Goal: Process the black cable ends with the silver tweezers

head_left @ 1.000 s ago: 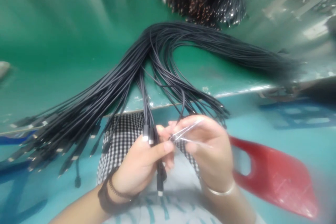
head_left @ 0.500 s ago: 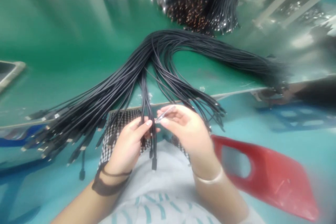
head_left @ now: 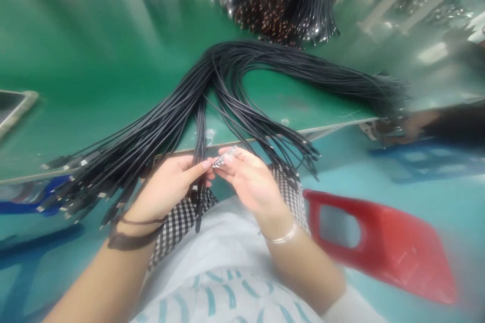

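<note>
Here we are, looking down from the head camera: the left hand has its fingers closed around a narrow bunch of thin black cables, with a black plug dangling just below the grip. Right beside it, the right hand pinches a small clear plastic piece between its fingertips. That bunch rises out of a big sheaf of black cables, which arcs across the green surface and spills over its front edge in a fan. Farther up sits a dense heap of black cables with copper-coloured ends. A black-and-white checked cloth lies across the lap, and a red plastic stool with a cut-out shows at the right.
</note>
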{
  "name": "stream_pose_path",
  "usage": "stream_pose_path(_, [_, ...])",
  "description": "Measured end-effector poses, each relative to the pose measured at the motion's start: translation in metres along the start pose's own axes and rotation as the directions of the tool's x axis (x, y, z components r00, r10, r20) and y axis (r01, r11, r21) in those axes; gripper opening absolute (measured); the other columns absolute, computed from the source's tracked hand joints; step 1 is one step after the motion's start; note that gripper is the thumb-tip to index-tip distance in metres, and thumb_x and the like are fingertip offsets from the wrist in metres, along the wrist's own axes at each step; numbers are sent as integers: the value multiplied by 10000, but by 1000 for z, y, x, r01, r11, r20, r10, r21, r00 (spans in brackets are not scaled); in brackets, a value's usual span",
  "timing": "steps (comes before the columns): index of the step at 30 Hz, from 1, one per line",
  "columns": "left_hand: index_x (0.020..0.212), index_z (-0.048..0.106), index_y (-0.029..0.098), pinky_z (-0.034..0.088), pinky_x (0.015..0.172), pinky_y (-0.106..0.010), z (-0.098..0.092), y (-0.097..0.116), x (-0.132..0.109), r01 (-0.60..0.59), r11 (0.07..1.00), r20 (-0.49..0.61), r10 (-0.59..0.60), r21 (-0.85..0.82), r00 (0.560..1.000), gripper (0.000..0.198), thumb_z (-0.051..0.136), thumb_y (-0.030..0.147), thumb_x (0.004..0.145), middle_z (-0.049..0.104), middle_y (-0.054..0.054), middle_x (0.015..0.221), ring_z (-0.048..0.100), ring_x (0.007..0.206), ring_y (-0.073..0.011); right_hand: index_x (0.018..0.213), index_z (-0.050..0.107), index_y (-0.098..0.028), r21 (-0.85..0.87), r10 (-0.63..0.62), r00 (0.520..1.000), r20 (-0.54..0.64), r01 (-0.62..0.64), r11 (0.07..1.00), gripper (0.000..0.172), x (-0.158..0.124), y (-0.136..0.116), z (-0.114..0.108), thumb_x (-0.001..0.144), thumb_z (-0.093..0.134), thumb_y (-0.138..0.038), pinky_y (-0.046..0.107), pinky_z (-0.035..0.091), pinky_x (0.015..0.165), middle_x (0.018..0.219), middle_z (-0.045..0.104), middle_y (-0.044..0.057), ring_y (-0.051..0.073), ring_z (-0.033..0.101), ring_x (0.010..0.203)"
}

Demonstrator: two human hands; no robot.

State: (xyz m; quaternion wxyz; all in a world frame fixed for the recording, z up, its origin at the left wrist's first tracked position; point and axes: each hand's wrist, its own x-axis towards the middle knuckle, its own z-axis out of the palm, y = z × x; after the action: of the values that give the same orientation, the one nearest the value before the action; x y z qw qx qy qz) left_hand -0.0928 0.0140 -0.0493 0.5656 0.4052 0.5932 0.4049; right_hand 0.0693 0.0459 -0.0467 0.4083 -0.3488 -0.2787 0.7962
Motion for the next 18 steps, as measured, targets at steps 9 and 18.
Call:
stream_pose_path(9, [911, 694, 165, 554, 724, -311, -6, -7, -14, 175, 981, 254, -149, -84, 956, 166, 737, 310, 843, 777, -59, 794, 712, 745, -206, 844, 695, -180, -44, 4, 998, 60, -1, 999, 187, 16, -8, 9, 713, 812, -243, 248, 527, 722, 803, 683, -7, 121, 642, 757])
stream_pose_path(18, [953, 661, 142, 568, 703, -320, 29, -47, -58, 344, 873, 403, -192, -347, 895, 346, 713, 463, 836, 772, -106, 861, 735, 763, -223, 886, 706, -190, -189, -67, 997, 29, 72, 979, 249, 6, -22, 7, 693, 838, -274, 285, 514, 872, 806, 699, -16, 127, 657, 814])
